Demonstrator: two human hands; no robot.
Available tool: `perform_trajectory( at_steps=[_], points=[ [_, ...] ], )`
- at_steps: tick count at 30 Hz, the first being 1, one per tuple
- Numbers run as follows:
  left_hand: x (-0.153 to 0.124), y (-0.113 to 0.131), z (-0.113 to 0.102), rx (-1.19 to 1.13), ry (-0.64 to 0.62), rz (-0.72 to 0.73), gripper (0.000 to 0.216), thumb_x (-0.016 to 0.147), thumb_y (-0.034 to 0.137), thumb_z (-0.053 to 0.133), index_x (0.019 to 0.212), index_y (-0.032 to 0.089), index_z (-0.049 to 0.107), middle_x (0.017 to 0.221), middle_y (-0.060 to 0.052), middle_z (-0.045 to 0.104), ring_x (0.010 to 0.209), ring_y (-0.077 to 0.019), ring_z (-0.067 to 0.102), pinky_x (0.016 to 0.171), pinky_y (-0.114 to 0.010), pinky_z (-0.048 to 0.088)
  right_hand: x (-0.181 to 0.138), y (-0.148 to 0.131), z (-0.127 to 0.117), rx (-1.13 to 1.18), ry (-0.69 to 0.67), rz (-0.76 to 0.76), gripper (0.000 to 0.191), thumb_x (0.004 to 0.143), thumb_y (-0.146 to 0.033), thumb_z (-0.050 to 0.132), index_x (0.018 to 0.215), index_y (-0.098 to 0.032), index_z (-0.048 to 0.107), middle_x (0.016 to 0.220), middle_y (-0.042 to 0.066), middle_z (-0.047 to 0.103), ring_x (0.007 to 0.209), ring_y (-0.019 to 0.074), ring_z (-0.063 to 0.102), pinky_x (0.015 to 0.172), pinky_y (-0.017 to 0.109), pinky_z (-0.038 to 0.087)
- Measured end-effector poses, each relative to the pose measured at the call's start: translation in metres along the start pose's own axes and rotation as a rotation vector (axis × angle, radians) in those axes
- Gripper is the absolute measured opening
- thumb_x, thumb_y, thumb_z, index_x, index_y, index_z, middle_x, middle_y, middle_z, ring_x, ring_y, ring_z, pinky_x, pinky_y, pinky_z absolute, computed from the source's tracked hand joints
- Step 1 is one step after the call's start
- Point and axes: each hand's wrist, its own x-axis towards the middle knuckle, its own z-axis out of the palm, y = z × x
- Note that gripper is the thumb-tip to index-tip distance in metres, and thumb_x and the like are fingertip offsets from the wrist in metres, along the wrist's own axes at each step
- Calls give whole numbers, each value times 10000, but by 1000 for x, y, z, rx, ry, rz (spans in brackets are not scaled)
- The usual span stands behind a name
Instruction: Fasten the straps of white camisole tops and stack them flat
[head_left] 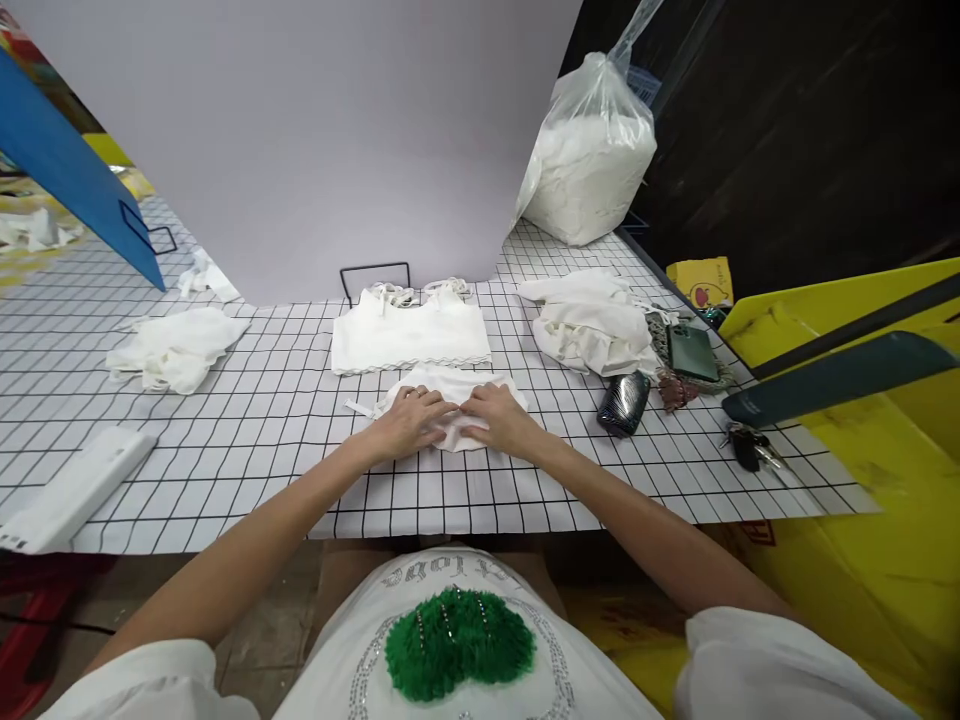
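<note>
A small white garment [450, 385] lies bunched on the grid-patterned table [262, 450] in front of me. My left hand [411, 420] and my right hand [499, 418] both press down on it, fingers meeting over the fabric at its near edge. Just beyond it a white strappy top [411, 335] lies spread flat. A heap of white cloth [592, 320] sits to the right, and another heap of white cloth [176, 350] to the left.
A large clear bag of white fabric [592, 160] stands at the back right. A dark pouch [624, 403], a green phone [691, 352] and keys [750, 447] lie right. A white bar [75, 490] rests at the left edge. A grey backdrop board [300, 140] rises behind.
</note>
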Motion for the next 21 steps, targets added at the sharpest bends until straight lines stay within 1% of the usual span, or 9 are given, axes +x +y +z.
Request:
perform_trajectory(
  at_steps=[2,4,6,8,11,14,16,18,21],
  points=[
    [7,-1,-4,-29,-8,-11,183,912,257,567,1028,186,690,997,-80,713,948,-255,594,966,-482,356,4,-1,-5,40,-3,62,40,858,-160,667,826,-164,691,847,87,684,929,270,601,891,481,466],
    [11,-1,-13,-111,42,-21,182,923,316,565,857,191,679,891,-55,704,905,-239,589,961,-466,356,8,-1,-19,227,12,73,122,908,-183,589,808,-180,658,862,72,692,930,243,616,885,437,477],
    [14,3,-28,-235,133,-21,236,934,392,558,838,203,662,909,-50,703,931,-239,588,954,-440,382,11,-4,-37,455,-8,53,112,942,-286,563,932,-200,634,1037,72,701,1024,228,629,904,407,486],
    [18,7,-43,-379,179,-33,275,956,450,521,902,210,645,949,-52,706,940,-233,609,909,-399,434,16,-10,-49,563,-87,49,270,912,-408,621,1104,-222,587,1210,76,660,1134,234,606,941,409,482],
    [21,7,-55,-510,79,-96,291,978,470,462,960,210,591,965,-57,715,926,-224,649,825,-354,488,19,-19,-48,346,-260,121,520,747,-466,794,1153,-213,591,1159,89,659,1113,290,585,984,498,442],
    [18,-2,-46,-439,-78,-156,287,968,453,443,992,207,589,1012,-71,707,932,-229,649,791,-342,496,13,-20,-33,95,-359,136,289,749,-394,796,897,-187,659,975,77,671,1022,298,576,1030,595,357],
    [13,-10,-34,-353,-117,-139,321,963,449,433,1061,203,616,1053,-82,681,925,-229,631,783,-340,490,5,-18,-25,90,-326,95,143,851,-302,686,787,-182,641,924,66,668,996,267,575,1072,614,302],
    [9,-15,-23,-273,-109,-87,337,948,446,456,1101,207,638,1010,-78,661,894,-225,608,803,-350,476,-4,-17,-22,138,-265,73,151,923,-266,578,812,-185,642,927,64,672,978,243,582,1094,621,277],
    [5,-18,-13,-191,-57,-36,276,912,421,501,944,201,665,868,-59,643,826,-220,576,831,-371,450,-15,-19,-21,68,-236,59,206,869,-382,676,885,-179,644,909,73,677,964,270,586,1092,675,251]
  ],
)
